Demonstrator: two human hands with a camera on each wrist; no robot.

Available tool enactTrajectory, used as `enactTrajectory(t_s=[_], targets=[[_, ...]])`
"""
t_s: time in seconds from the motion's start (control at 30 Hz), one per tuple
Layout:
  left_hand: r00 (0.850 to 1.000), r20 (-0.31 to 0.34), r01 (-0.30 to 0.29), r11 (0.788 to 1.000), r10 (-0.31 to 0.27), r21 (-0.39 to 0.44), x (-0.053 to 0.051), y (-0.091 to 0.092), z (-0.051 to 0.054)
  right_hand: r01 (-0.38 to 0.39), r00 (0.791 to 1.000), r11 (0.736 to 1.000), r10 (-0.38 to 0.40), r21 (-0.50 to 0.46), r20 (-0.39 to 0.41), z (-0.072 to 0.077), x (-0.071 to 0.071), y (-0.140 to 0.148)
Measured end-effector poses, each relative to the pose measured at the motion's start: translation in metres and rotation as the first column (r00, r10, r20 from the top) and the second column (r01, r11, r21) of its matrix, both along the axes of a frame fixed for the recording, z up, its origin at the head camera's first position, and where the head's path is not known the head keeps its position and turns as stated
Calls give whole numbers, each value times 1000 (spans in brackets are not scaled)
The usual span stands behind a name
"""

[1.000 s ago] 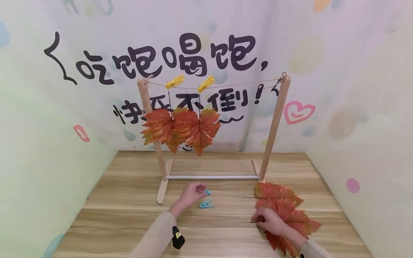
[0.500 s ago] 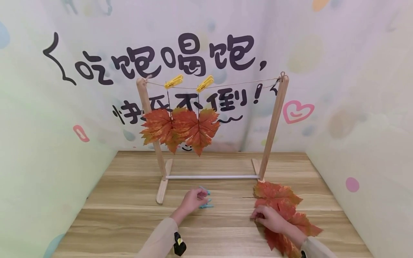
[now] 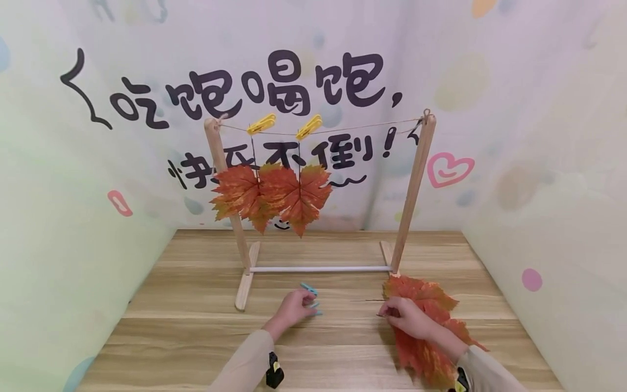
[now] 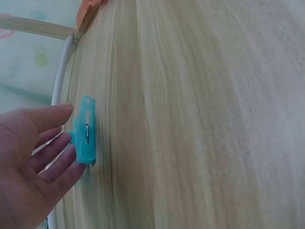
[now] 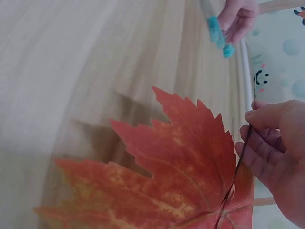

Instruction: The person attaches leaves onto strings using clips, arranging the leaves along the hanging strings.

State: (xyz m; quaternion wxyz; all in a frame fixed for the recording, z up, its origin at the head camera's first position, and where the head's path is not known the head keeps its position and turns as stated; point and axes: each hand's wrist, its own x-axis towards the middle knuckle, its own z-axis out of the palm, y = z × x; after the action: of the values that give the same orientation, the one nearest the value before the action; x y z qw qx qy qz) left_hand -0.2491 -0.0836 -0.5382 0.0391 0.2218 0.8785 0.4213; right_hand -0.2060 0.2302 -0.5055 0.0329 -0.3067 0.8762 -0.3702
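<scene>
Tabletop (image 3: 171, 343) with leaf (image 5: 181, 160) newly raised, stem (image 5: 234, 182) pinched in right hand (image 5: 281, 143), apparently free to carry; clip (image 4: 86, 136) beside left hand (image 4: 24, 164), grip loosely parted, seemingly empty.

L sleeve (image 3: 242, 362) & R sleeve (image 3: 490, 371) beige; blk angular L wrist unit (image 3: 275, 375) w/ yellow mark (image 3: 275, 366); R wrist unit (image 3: 461, 379) also blk/yellow.

The pale two-post wooden rack (image 3: 414, 190) looks matt, the yellow plastic clothespins (image 3: 309, 127) along its top glossy. In front of it, a turquoise plastic clip (image 4: 86, 153) bears a shiny metal spring (image 4: 87, 133); a jagged red-orange leaf (image 5: 186, 157) looks matt, cloth-like; the wood-grain tabletop (image 3: 196, 337), smooth.
</scene>
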Motion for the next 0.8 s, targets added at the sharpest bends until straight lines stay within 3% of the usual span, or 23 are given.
enactTrajectory(t_s=[0.23, 0.57, 0.8], targets=[[999, -36, 26, 999, -28, -46, -3, 6, -8, 2, 1000, 1000, -2, 6, -3, 20, -4, -9], [999, -36, -28, 996, 25, -85, -1, 9, -14, -21, 1000, 1000, 21, -6, -9, 26, -6, -19], [999, -30, -18, 1000, 18, 8, 0, 7, -15, -41, 999, 999, 41, -3, -14, 30, -6, -23]])
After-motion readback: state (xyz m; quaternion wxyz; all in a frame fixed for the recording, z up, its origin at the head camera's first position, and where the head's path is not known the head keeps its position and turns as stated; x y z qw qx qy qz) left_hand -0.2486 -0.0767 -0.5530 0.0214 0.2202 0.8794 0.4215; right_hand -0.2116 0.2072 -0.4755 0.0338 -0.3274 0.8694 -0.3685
